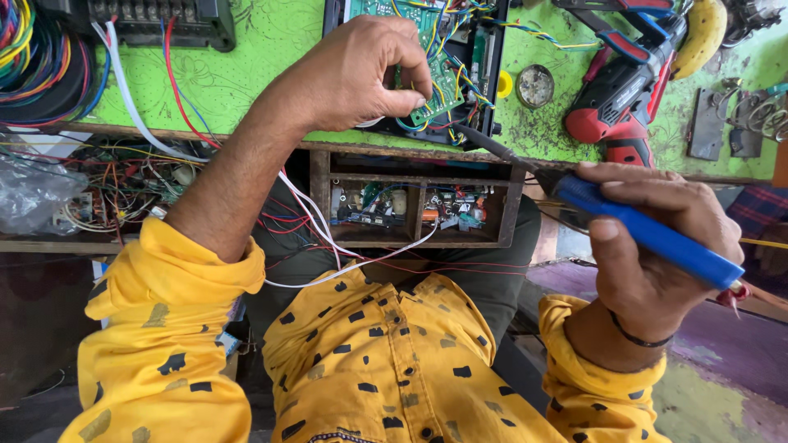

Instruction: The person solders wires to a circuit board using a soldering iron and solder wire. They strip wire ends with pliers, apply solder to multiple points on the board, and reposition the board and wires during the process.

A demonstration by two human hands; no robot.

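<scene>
Pinching a small green circuit board [439,86] near the top centre of the frame, the left hand [361,70] holds it among coloured wires over a black casing [484,49]. At right, the right hand [657,246] grips a blue-handled soldering iron [648,234], tip just beside the board. A red cordless drill [624,90] lies upper right on the green workbench [271,41].

soldering iron [648,234]: glossy blue plastic (metal tip) | bench [271,49]: scuffed green laminate

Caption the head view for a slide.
Left hand pinches a green circuit board while right hand aims a blue soldering iron.
</scene>
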